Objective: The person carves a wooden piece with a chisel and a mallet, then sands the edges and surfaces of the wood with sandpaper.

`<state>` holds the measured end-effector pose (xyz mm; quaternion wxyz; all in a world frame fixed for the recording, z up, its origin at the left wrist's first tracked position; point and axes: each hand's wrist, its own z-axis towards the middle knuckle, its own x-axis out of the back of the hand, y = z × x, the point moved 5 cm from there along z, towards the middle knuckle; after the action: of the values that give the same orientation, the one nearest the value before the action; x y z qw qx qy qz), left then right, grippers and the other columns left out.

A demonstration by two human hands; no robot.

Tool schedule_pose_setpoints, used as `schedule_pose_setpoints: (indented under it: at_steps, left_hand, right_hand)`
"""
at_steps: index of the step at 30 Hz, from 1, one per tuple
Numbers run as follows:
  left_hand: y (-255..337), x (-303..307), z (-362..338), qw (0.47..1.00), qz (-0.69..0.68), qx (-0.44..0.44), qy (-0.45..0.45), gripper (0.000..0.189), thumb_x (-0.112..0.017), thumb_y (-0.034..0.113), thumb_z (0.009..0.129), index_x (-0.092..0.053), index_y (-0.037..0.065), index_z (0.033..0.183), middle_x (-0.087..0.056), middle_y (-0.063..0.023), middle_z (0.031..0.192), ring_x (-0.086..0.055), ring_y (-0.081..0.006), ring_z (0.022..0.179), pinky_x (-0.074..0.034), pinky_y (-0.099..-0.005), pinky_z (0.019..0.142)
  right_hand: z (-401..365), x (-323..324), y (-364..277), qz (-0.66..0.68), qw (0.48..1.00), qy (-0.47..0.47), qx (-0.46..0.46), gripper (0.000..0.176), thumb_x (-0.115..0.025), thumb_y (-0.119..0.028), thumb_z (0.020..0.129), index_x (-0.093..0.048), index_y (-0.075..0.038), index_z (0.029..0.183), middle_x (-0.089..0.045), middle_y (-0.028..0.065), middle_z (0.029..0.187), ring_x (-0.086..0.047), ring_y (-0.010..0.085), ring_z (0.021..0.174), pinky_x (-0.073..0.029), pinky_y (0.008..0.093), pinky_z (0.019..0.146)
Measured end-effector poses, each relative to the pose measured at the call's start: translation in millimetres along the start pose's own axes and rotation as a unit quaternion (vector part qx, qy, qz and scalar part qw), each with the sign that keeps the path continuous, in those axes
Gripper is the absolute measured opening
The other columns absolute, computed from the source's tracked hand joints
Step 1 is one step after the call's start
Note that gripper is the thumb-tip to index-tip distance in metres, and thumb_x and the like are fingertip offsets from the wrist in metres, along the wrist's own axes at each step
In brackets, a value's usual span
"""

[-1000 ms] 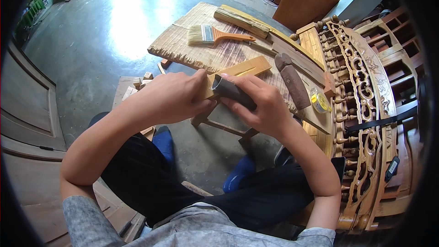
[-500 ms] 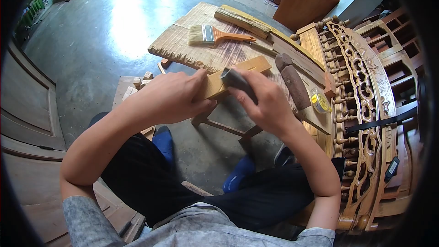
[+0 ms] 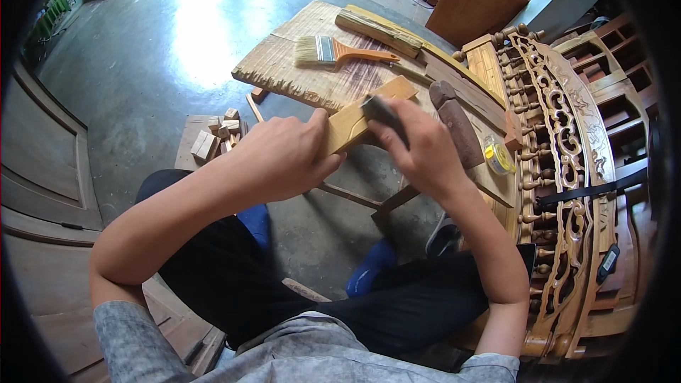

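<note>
My left hand (image 3: 294,152) is closed round the near end of a short light-brown wood block (image 3: 345,128), which slants up to the right over the workbench edge. In my right hand (image 3: 423,140) is a dark grey piece of folded sandpaper (image 3: 384,115), gripped between thumb and fingers. The sandpaper rests against the wood block's upper face, toward its far end. My right palm hides part of the sandpaper. A thin curved line shows on the block's side.
On the rough plank tabletop (image 3: 284,64) lie a paintbrush (image 3: 340,52), a wood strip (image 3: 376,32), a brown two-part block (image 3: 455,124) and a yellow-clear tape roll (image 3: 499,156). Small wood offcuts (image 3: 213,138) are piled at left. A carved wooden railing (image 3: 560,135) stands at right.
My right hand and the sandpaper have slid a little up and right along the wood block. My left hand has shifted slightly right, and more of the offcut pile shows.
</note>
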<state>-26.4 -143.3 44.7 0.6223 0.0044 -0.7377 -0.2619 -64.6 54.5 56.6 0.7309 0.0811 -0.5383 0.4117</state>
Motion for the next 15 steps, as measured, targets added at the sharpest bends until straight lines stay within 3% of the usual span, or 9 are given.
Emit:
schedule_pose_setpoints:
  at_steps: [3,6,10,11,15]
  left_hand:
    - [-1,-2,0,1.000,-0.006,-0.012,0.010,0.047,-0.060,0.038,0.101,-0.050,-0.007,0.108,-0.068,-0.0245,0.072,-0.070,-0.0440,0.071,-0.055,-0.0529,0.067]
    - [-1,0,0,1.000,-0.002,-0.006,-0.003,0.048,-0.060,0.041,0.101,-0.049,-0.005,0.109,-0.068,-0.0250,0.074,-0.069,-0.0440,0.074,-0.054,-0.0533,0.069]
    - [-1,3,-1,0.999,-0.014,0.021,-0.024,0.051,-0.060,0.048,0.103,-0.048,-0.001,0.109,-0.066,-0.0255,0.078,-0.068,-0.0438,0.078,-0.051,-0.0537,0.072]
    - [1,3,0,0.999,-0.019,0.017,-0.023,0.051,-0.061,0.048,0.103,-0.048,-0.001,0.109,-0.066,-0.0253,0.078,-0.068,-0.0436,0.077,-0.051,-0.0535,0.072]
    - [-2,-1,0,0.999,-0.012,0.022,-0.029,0.051,-0.060,0.048,0.103,-0.049,-0.001,0.109,-0.066,-0.0248,0.077,-0.068,-0.0426,0.076,-0.051,-0.0529,0.071]
  right_hand:
    - [-8,-6,-35,0.056,0.996,-0.027,0.056,0.039,-0.067,-0.024,0.098,-0.060,-0.006,0.133,-0.070,0.0195,0.108,-0.072,0.0408,0.092,-0.060,0.0481,0.077]
    - [-5,-4,-17,0.044,0.996,-0.044,0.065,0.042,-0.068,-0.022,0.096,-0.059,-0.007,0.134,-0.070,0.0189,0.106,-0.072,0.0409,0.089,-0.060,0.0483,0.076]
    - [8,6,29,-0.047,0.998,0.038,0.023,0.037,-0.067,-0.021,0.097,-0.060,-0.007,0.130,-0.070,0.0183,0.107,-0.072,0.0404,0.090,-0.061,0.0472,0.076]
    - [7,8,22,-0.038,0.999,0.021,0.006,0.038,-0.067,-0.020,0.097,-0.060,-0.007,0.131,-0.070,0.0178,0.107,-0.073,0.0394,0.089,-0.061,0.0464,0.075]
    - [-9,-8,-31,0.023,0.995,-0.045,0.085,0.041,-0.069,-0.018,0.095,-0.058,-0.008,0.133,-0.070,0.0180,0.110,-0.073,0.0392,0.088,-0.062,0.0458,0.075]
